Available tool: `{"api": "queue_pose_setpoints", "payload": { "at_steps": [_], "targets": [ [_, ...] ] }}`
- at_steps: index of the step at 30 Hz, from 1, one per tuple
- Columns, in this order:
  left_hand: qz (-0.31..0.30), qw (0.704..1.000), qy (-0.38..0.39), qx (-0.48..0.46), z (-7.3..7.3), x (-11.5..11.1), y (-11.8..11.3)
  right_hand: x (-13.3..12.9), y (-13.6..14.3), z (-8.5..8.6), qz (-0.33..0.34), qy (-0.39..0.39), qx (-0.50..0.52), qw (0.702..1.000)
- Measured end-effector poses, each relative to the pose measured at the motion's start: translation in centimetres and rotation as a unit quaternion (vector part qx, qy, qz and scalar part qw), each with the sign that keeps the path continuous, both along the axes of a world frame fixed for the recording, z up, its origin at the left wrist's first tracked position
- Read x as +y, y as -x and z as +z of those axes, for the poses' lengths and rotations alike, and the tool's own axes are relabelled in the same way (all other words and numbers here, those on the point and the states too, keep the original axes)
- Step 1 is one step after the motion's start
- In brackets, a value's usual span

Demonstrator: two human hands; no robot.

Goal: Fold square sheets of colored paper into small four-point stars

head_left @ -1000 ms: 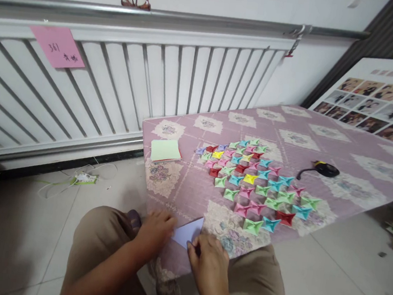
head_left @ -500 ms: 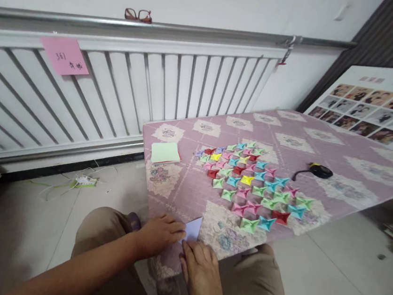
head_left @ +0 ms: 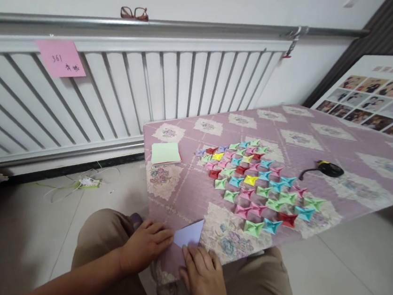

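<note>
A folded sheet of lilac origami paper lies at the near corner of the table, its pointed tip aimed away from me. My left hand rests flat at the paper's left corner, fingers together and stretched out. My right hand holds the paper's lower edge down, with its fingertips on it and the thumb lower, near the table's edge. Beyond them, rows of small folded paper pieces in green, blue, pink, red and yellow cover the middle of the cloth. A stack of square paper, pale green on top, lies at the left edge.
A patterned mauve tablecloth covers the table. Toward the right lies a black and yellow object with a strap. Behind stand a white radiator and a photo board. Glasses sit on the pipe; a power strip is on the floor.
My left hand has slid left and toward me, off most of the lilac paper, so more of it shows. My right hand stays at its lower edge. The view has shifted slightly.
</note>
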State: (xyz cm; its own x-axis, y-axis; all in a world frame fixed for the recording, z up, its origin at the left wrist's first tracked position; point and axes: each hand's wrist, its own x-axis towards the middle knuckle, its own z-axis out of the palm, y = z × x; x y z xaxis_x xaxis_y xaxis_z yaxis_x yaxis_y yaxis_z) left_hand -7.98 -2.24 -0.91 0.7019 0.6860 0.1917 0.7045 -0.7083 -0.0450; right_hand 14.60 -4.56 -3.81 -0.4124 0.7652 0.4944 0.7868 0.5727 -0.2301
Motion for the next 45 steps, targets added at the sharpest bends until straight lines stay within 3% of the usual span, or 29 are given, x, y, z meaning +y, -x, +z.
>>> {"api": "queue_pose_setpoints", "payload": {
  "at_steps": [7, 13, 16, 18, 21, 23, 26, 28, 31, 35, 39, 45],
  "targets": [
    [0.050, 0.999, -0.004, 0.003, -1.6, -0.8, 1.0, 0.1, -2.2, -0.3, 0.051, -0.056, -0.033, 0.997],
    [0.058, 0.997, -0.016, -0.052, -3.1, -1.2, 1.1, 0.0, -3.3, -1.1, 0.067, -0.078, -0.082, 0.991],
    [0.062, 0.995, -0.005, -0.082, -2.9, -1.0, 1.3, 0.0, -3.2, -1.1, 0.057, -0.071, -0.085, 0.992],
    [0.080, 0.992, 0.023, -0.099, -1.9, -0.8, 1.0, 0.0, -3.0, -0.9, 0.049, -0.070, -0.081, 0.993],
    [0.158, 0.978, 0.059, -0.122, 0.2, -0.7, -0.6, 0.1, -2.7, -0.6, 0.042, -0.072, -0.073, 0.994],
    [0.203, 0.967, 0.044, -0.150, 1.0, -1.2, -2.7, 0.1, -2.5, -0.4, 0.037, -0.067, -0.064, 0.995],
    [0.135, 0.975, 0.033, -0.173, 0.4, -2.4, -6.2, -0.2, -2.4, -0.5, 0.034, -0.048, -0.046, 0.997],
    [0.153, 0.975, 0.029, -0.161, -0.9, -3.2, -7.8, -0.4, -2.5, -0.4, 0.041, -0.049, -0.032, 0.997],
    [0.163, 0.977, 0.034, -0.134, -2.5, -4.0, -8.2, -0.4, -3.0, 0.4, 0.062, -0.043, 0.004, 0.997],
    [0.118, 0.987, 0.041, -0.103, -2.7, -4.4, -7.2, 1.2, -2.9, 2.7, 0.041, 0.046, 0.044, 0.997],
    [0.118, 0.987, 0.048, -0.098, -2.7, -4.3, -7.0, 4.4, -1.3, 4.9, 0.030, 0.061, -0.020, 0.998],
    [0.108, 0.987, 0.043, -0.112, -3.2, -4.2, -6.8, 7.2, -0.2, 6.3, 0.052, 0.167, -0.133, 0.976]
  ]
}}
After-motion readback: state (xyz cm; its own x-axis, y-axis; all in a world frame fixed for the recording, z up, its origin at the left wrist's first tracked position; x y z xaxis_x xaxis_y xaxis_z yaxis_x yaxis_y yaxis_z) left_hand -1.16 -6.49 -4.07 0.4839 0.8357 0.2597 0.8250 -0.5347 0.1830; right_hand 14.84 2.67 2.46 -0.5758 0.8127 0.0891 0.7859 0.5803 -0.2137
